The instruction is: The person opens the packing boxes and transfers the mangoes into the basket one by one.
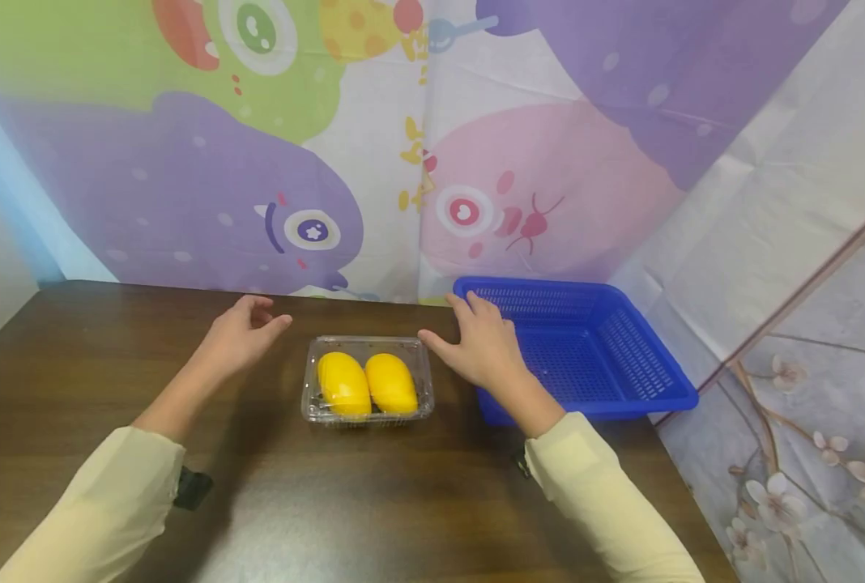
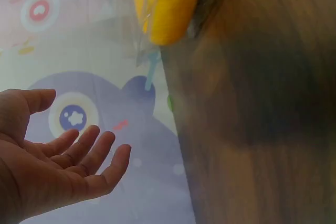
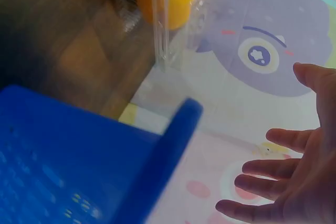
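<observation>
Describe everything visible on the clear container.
The container is a transparent, shiny, plastic-looking box, roughly rectangular with rounded corners and a pronounced rim. It sits upright on the brown wooden-looking tabletop, holding two smooth yellow fruit-like items side by side. Whether a lid is closed over them is hard to tell. It lies between the left hand and right hand, neither touching it, and left of the blue basket in the head view.

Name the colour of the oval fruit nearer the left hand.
The oval fruit is yellow, clearest in the head view.
</observation>
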Motion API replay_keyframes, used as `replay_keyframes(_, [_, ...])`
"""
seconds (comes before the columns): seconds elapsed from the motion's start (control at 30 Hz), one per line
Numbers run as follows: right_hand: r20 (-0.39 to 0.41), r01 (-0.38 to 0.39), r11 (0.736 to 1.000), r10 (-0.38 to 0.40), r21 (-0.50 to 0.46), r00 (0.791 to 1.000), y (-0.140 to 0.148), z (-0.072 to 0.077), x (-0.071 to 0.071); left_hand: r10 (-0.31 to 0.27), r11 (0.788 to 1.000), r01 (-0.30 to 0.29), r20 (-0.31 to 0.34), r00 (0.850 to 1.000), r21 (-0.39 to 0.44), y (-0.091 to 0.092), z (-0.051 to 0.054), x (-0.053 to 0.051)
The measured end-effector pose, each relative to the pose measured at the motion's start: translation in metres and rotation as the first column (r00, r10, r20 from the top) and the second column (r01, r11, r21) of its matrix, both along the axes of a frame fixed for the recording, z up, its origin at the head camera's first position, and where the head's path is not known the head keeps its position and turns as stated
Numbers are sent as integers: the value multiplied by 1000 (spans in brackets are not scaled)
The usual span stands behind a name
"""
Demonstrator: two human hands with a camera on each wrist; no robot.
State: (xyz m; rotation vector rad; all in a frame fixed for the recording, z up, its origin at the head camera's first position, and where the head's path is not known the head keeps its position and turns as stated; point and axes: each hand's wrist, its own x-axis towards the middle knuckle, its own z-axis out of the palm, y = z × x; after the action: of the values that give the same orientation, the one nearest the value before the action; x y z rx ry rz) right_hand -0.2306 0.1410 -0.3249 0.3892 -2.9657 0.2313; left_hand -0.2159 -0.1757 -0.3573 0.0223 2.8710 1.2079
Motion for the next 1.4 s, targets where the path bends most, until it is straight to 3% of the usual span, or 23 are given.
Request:
replay_keyframes(0.27, [29, -25, 999, 25, -26, 999, -5, -12, 3, -8, 998, 3, 82, 997, 58, 5, -17, 5])
replay_keyframes(0.53, [37, -63, 996, 65, -58, 997, -12, -22, 8, -32, 974, -15, 200, 979, 227, 7, -31, 9])
replay_keyframes(0.87, [32, -141, 986, 144, -92, 989, -21, -31, 13, -22, 906, -93, 264, 964, 412, 13, -41, 11])
replay_keyframes(1.17, [51, -233, 963, 242, -139, 969, -30, -39, 19, -63, 821, -127, 309, 949, 557, 16, -51, 12])
replay_keyframes(1.4, [43, -298, 944, 306, -142, 951, -41, -44, 21, -105, 774, -144, 349, 931, 617, 15, -56, 13])
